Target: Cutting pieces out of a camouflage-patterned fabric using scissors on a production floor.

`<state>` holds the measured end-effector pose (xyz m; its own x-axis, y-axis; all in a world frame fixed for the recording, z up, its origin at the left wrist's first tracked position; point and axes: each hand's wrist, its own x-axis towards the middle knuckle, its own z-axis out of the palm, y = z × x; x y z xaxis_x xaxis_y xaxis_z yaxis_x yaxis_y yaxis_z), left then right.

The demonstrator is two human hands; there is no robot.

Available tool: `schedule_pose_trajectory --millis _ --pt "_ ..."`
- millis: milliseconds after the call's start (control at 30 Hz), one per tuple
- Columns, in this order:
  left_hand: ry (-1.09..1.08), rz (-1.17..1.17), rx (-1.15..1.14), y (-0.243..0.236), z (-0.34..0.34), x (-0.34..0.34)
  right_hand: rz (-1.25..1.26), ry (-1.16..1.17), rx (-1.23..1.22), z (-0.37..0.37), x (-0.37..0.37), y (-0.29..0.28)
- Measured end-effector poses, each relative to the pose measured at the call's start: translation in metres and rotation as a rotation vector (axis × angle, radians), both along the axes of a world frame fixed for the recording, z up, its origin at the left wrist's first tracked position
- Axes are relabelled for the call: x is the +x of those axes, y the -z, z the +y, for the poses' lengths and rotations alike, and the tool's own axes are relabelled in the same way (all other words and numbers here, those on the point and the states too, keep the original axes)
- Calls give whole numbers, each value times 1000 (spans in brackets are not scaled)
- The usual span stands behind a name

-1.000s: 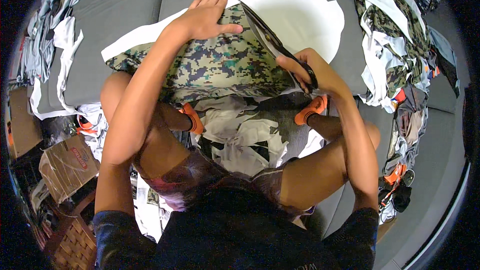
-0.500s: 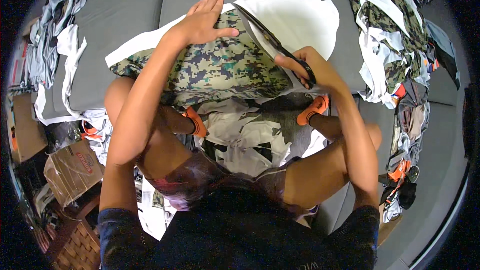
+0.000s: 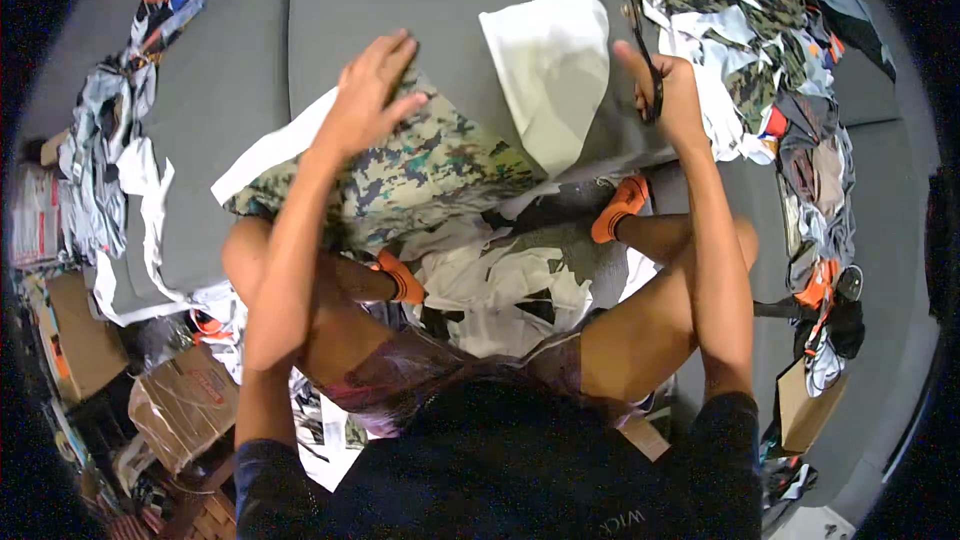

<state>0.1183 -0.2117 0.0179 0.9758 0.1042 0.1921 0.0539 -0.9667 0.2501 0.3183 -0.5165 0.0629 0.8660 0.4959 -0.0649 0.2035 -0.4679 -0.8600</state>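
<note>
My left hand (image 3: pixel 372 90) is over the upper left part of a camouflage cloth (image 3: pixel 430 165), fingers stretched out and thumb apart, slightly blurred. Whether its palm touches the cloth cannot be made out. A white strip (image 3: pixel 275 148) shows along the cloth's left edge. To the cloth's right lies a white fabric piece (image 3: pixel 555 70), its narrow lower end meeting the camouflage edge. Beyond this piece, my right hand (image 3: pixel 672 100) grips the black handles of large scissors (image 3: pixel 628 10). The blades point away from me, clear of the camouflage cloth.
A heap of white and camouflage scraps (image 3: pixel 725 35) lies at the far right. Grey clothes (image 3: pixel 100 150) line the left side. White scraps (image 3: pixel 505 285) cover the floor between my feet. A cardboard box (image 3: pixel 185 405) stands at lower left, with orange items (image 3: pixel 818 282) at right.
My right hand has carried the scissors right and away from the cloth's edge. The white piece now lies apart from most of the camouflage cloth. My left hand has shifted slightly nearer me.
</note>
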Motion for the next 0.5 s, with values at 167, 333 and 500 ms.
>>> schedule_pose_trajectory --millis 167,333,500 --pt "-57 -134 -97 1 -93 32 -10 35 206 5 7 -7" --pt "1251 201 -1305 -2 -254 35 -54 17 144 -6 23 -7" --pt "684 792 -824 -50 -188 -41 -197 5 -184 -6 37 3"
